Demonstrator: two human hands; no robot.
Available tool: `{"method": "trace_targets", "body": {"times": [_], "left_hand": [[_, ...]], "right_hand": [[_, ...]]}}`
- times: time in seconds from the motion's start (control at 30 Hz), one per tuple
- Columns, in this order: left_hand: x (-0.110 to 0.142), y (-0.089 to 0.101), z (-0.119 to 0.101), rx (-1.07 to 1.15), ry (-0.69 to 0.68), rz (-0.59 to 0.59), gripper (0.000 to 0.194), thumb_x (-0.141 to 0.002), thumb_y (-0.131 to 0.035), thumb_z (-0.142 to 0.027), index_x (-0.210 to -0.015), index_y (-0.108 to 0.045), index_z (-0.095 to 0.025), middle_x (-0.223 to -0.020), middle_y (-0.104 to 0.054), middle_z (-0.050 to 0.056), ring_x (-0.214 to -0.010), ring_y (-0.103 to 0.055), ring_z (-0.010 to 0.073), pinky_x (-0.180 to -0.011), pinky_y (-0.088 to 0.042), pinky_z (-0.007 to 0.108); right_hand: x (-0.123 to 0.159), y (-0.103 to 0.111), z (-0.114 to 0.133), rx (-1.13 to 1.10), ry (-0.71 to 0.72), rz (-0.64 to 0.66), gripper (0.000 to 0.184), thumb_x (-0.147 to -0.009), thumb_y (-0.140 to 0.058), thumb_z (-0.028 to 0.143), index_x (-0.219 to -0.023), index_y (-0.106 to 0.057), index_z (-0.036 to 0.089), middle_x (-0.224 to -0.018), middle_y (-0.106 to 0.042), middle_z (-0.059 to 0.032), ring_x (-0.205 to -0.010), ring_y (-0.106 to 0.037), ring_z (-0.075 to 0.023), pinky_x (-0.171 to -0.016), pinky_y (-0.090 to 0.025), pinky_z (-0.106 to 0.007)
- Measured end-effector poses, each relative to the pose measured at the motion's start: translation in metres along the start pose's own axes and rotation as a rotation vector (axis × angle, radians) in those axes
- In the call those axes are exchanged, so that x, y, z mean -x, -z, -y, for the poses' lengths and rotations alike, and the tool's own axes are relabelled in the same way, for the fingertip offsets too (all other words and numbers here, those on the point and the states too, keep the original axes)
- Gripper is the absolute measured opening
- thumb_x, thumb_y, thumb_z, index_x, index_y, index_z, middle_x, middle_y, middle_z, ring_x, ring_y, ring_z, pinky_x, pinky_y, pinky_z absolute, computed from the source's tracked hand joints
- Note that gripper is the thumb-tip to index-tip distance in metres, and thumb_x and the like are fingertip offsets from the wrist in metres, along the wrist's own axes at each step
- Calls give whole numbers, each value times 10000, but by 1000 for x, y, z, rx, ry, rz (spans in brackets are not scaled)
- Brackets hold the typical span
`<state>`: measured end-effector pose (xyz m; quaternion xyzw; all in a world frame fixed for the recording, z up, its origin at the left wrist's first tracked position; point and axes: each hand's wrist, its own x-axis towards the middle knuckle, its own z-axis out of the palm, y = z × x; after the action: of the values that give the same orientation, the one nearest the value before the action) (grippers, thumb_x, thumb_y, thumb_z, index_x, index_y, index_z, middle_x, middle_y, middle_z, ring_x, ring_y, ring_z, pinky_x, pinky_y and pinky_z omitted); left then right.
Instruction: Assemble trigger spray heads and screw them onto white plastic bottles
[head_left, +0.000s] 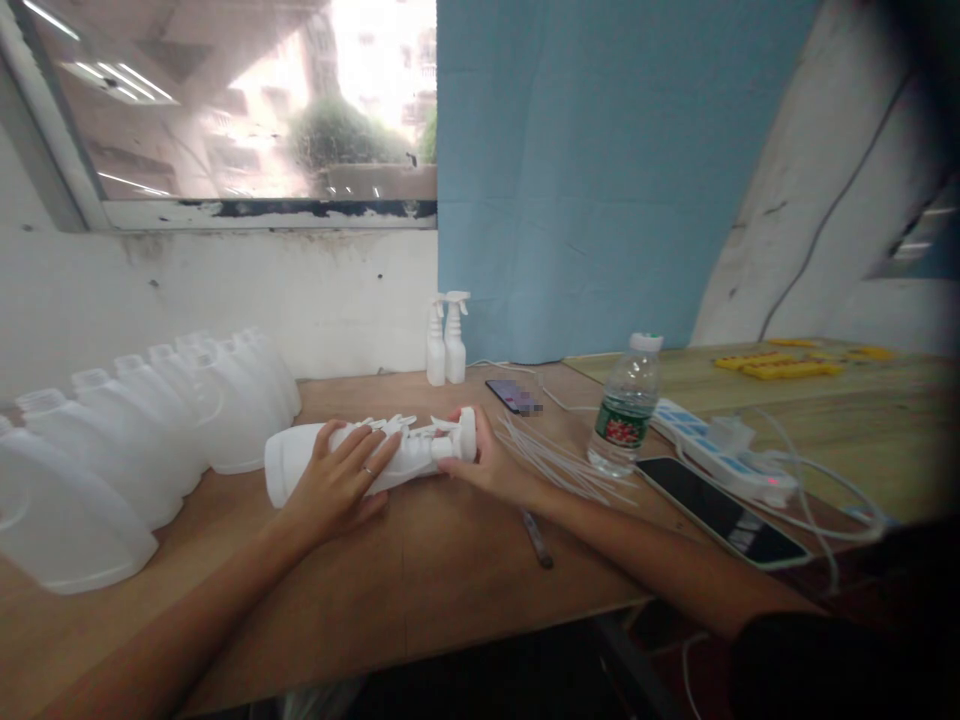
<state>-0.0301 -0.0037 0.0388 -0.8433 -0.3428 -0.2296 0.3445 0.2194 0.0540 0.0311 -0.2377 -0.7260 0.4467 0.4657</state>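
Observation:
A white spray bottle [292,455] lies tilted on its side above the table, its base to the left. My left hand [349,465] is wrapped over its body with the fingers bent, a ring on one of them. At the other end, my right hand [487,460] closes thumb and fingers around the white trigger sprayer head [466,435]. More small white parts show along the bottle's upper side, too blurred to name. Close to the right forearm are a bundle of thin white tubes [562,462] and a small pen-like object [537,540].
Several translucent jugs [142,430] stand in rows at left. Two white spray bottles [454,345] stand by the wall. A phone [504,393], a water bottle [624,420], a second phone [720,510] and a power strip [712,450] with cables lie rightward. Yellow pieces [791,368] sit farther back.

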Motion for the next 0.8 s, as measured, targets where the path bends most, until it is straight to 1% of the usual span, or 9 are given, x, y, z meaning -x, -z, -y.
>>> {"method": "trace_targets", "body": {"times": [0.1, 0.23, 0.33, 0.43, 0.5, 0.57, 0.6, 0.7, 0.8], "left_hand": [[1, -2, 0, 11, 6, 3, 674, -843, -581, -294, -1457, -343, -147, -1265, -614, 166, -1171, -543, 339, -1048, -250, 560], [1, -4, 0, 18, 13, 12, 665, -848, -574, -300, -1455, -347, -149, -1272, -610, 166, -1177, -535, 340, -1050, -241, 563], [1, -4, 0, 22, 11, 16, 649, -846, -578, -299, -1438, -367, -136, -1262, -615, 165, -1167, -541, 335, -1045, -240, 564], [1, -4, 0, 21, 10, 14, 637, -844, -577, -291, -1427, -379, -128, -1265, -613, 169, -1172, -534, 342, -1036, -244, 563], [1, -4, 0, 21, 4, 13, 634, -842, -582, -294, -1420, -385, -124, -1262, -615, 169, -1172, -534, 341, -1035, -246, 559], [1, -4, 1, 23, 1, 11, 633, -838, -586, -293, -1416, -389, -122, -1259, -616, 169, -1168, -538, 337, -1038, -242, 560], [1, -4, 1, 23, 1, 10, 634, -836, -588, -291, -1414, -391, -121, -1259, -616, 169, -1168, -539, 338, -1039, -240, 561], [1, -4, 0, 23, 2, 9, 631, -833, -593, -290, -1408, -399, -119, -1261, -615, 170, -1168, -537, 345, -1036, -239, 565], [0, -4, -1, 26, 0, 8, 626, -838, -592, -301, -1405, -399, -118, -1256, -619, 170, -1158, -542, 340, -1031, -244, 560]], "right_hand": [[0, 0, 0, -2, -11, -1, 390, -823, -675, 393, -1006, -352, 272, -614, -586, 97, -416, -540, -114, -423, -422, -224], [0, -1, -2, -5, -21, 5, 515, -740, -766, 360, -1042, -358, 274, -686, -619, 76, -495, -596, -135, -452, -453, -235], [0, 0, -4, -12, -37, 14, 386, -829, -665, 413, -1015, -355, 280, -671, -611, 80, -409, -539, -118, -393, -411, -228], [0, 0, -4, -11, -23, 6, 500, -752, -754, 370, -1047, -360, 279, -833, -660, 35, -559, -625, -139, -500, -481, -249], [1, 0, -4, -7, -23, 5, 502, -746, -763, 356, -1044, -367, 277, -776, -648, 49, -536, -608, -138, -497, -470, -249], [1, -1, -3, -8, -28, 3, 393, -819, -683, 392, -1023, -367, 276, -689, -619, 67, -483, -577, -139, -473, -447, -252], [1, -1, -2, -9, -25, -3, 390, -822, -677, 396, -1025, -366, 276, -713, -627, 59, -519, -595, -148, -497, -460, -261], [1, -1, -1, -2, -11, -24, 543, -705, -794, 339, -1054, -383, 275, -901, -653, 12, -738, -649, -181, -636, -500, -288], [1, -1, -1, 6, -20, -28, 451, -757, -745, 363, -1024, -393, 269, -798, -628, 35, -636, -614, -166, -584, -477, -283]]}}
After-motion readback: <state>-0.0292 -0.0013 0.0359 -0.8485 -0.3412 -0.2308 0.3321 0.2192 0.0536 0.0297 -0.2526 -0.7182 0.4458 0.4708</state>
